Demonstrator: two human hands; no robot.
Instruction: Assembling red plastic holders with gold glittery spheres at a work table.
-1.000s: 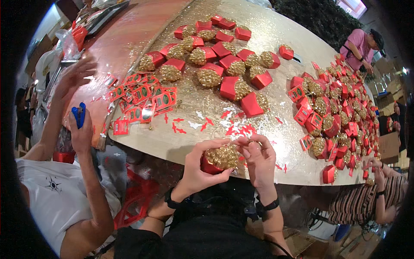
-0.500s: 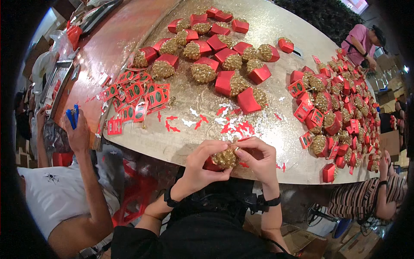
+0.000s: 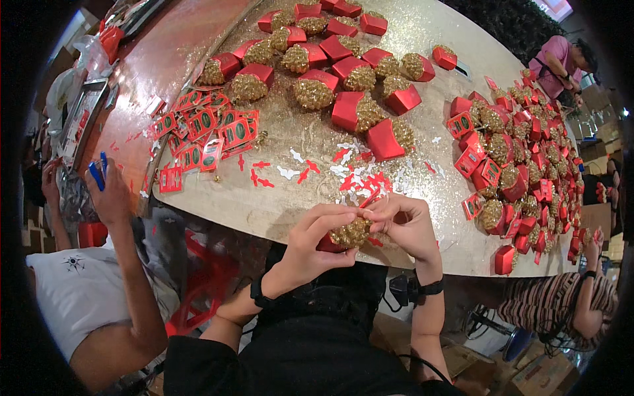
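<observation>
At the table's near edge, my left hand is closed around a gold-glittered ornament with a red base. My right hand pinches at the ornament's top, thumb and forefinger together; what lies between its fingertips is too small to make out. A thin red piece, seen edge-on, sticks up just behind the fingertips. Beyond my hands lies a scatter of small red and white paper cutouts. Several like ornaments rest farther back on the glitter-strewn table.
A heap of tagged red and gold ornaments covers the table's right side. Red tags with dark ovals are piled at left. A co-worker's hand holds a blue-handled tool at far left. Other people stand at right and far right.
My right hand has shifted slightly right, and its fingers have curled in more at the ornament's top. My left hand keeps its hold. The co-worker's hand with the blue-handled tool has moved a little.
</observation>
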